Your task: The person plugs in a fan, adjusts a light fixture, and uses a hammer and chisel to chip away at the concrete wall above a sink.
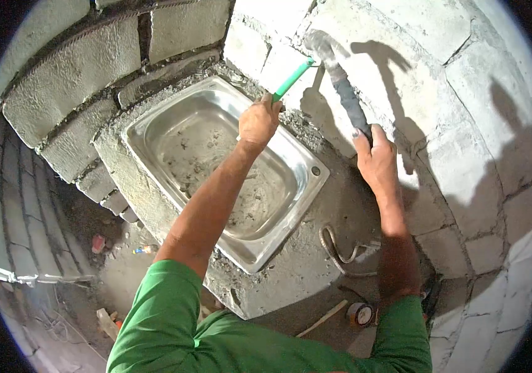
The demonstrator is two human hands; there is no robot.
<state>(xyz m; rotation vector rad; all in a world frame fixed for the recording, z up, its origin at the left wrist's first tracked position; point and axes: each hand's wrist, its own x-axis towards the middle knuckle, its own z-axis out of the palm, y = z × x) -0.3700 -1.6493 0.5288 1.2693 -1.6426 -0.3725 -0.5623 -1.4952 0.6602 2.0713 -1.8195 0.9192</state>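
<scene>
My left hand (pixel 258 122) is closed around a slim green chisel-like rod (pixel 293 79), over the far rim of the sink. The rod's upper end points up and right toward the block wall; its lower end is hidden in my fist. My right hand (pixel 378 158) grips the dark wrapped handle of a claw hammer (pixel 350 102). The hammer's head is raised in front of the wall, slightly blurred, close to the rod's upper end. Below my left forearm lies a stainless steel sink (pixel 281 186), with grey grit and crumbs scattered in its basin.
Rough mortar surrounds the sink on a concrete counter (pixel 259 298). Block walls (pixel 73 93) rise at the left and right (pixel 465 155). A bent flexible hose (pixel 330 248) lies by the sink's near right corner. Lower down are a roll of tape (pixel 360 314) and a thin stick (pixel 322 318).
</scene>
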